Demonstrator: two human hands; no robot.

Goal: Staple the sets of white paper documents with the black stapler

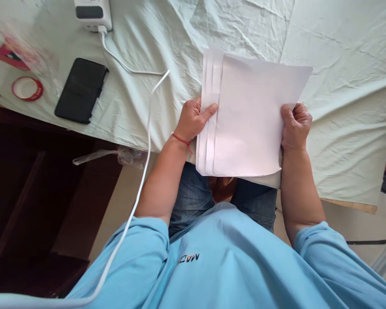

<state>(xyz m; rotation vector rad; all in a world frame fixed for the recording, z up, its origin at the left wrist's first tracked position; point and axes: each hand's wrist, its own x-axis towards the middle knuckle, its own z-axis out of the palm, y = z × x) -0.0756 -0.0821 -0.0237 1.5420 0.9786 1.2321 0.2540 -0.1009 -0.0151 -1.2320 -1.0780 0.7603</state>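
Observation:
A few sheets of white paper [251,116] are held up between my two hands over the table's near edge. Their left edges are fanned out in steps, and the lower right corner of the top sheet curls up. My left hand [196,116] pinches the left edges, thumb on top and the other fingers hidden behind. On the right side, my right hand [296,124] is closed on the paper's edge, thumb in front and fingers curled. The lower part of the sheets hangs above my lap.
A wrinkled pale green cloth [341,128] covers the table. To the left lie a black phone [81,90], a red tape roll [27,88] and clear plastic wrapping [35,56]. A white cable [149,128] runs from a white power adapter [94,13] past my left arm.

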